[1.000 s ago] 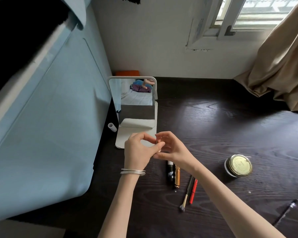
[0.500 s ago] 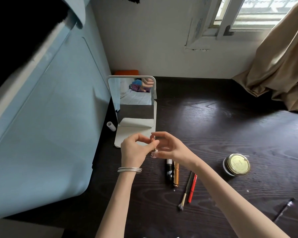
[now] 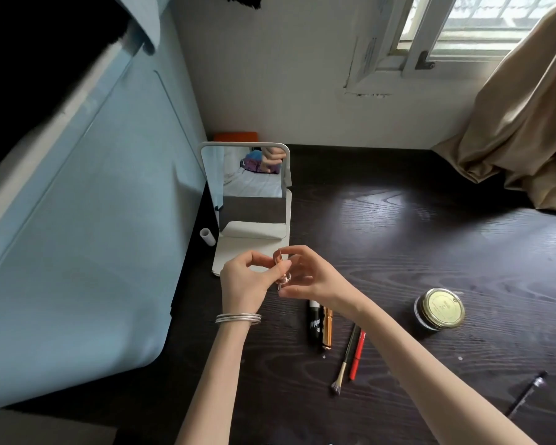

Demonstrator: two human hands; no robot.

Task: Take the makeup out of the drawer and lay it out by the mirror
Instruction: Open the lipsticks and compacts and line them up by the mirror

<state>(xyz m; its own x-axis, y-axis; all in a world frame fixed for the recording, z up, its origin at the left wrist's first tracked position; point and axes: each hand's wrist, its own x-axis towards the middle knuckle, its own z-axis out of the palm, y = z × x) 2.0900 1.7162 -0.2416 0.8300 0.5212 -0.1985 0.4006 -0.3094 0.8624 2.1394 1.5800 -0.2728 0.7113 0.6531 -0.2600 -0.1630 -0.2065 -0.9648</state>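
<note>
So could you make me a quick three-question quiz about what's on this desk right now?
1. True or false: both hands hold the small rose-gold tube.
2. Which lies nearest the gold-lidded jar? A) red pencil B) mirror C) white roll
3. Fill in: the silver bangles sit on the ___ wrist.

Key: 1 true: left hand and right hand pinch it. 2 A. 3 left.

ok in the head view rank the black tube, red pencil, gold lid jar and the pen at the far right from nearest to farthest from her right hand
From the right hand:
1. Black tube, just below the hand.
2. Red pencil, lower right, beside the brush.
3. Gold-lidded jar, off to the right.
4. Pen, near the table's right edge.
</note>
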